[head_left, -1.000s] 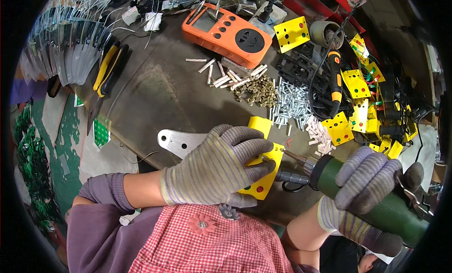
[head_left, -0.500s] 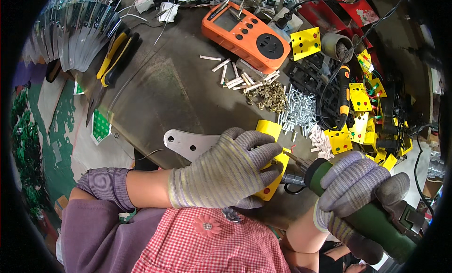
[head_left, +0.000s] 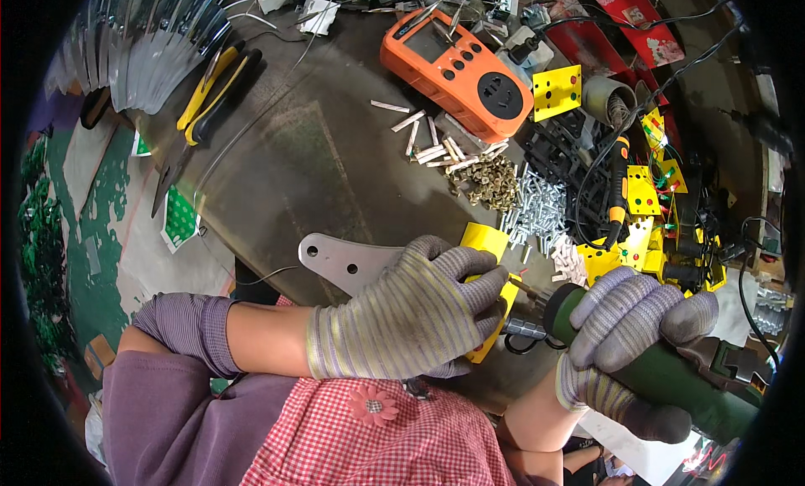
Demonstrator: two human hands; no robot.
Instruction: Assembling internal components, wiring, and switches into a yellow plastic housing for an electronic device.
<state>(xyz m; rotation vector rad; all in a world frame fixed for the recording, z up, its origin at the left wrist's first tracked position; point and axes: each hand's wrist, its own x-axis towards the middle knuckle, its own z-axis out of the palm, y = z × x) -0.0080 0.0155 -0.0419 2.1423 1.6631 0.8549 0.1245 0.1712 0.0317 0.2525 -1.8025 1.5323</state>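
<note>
At lower centre, the left hand [head_left: 402, 318] curls its fingers around a yellow bracket [head_left: 486, 241], hiding its middle. Just right, a driver bit [head_left: 527, 290] points up-left toward the bracket; contact is unclear. The right hand [head_left: 629, 331] wraps the green power driver [head_left: 692, 394], which slants lower right into the frame's dark edge.

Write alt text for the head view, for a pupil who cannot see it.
A person's gloved right hand grips a green driver, its bit pointing toward the gloved left hand, which holds a yellow piece. Beyond lie an orange device, piled silver fasteners and, leftward, yellow-handled pliers.
</note>
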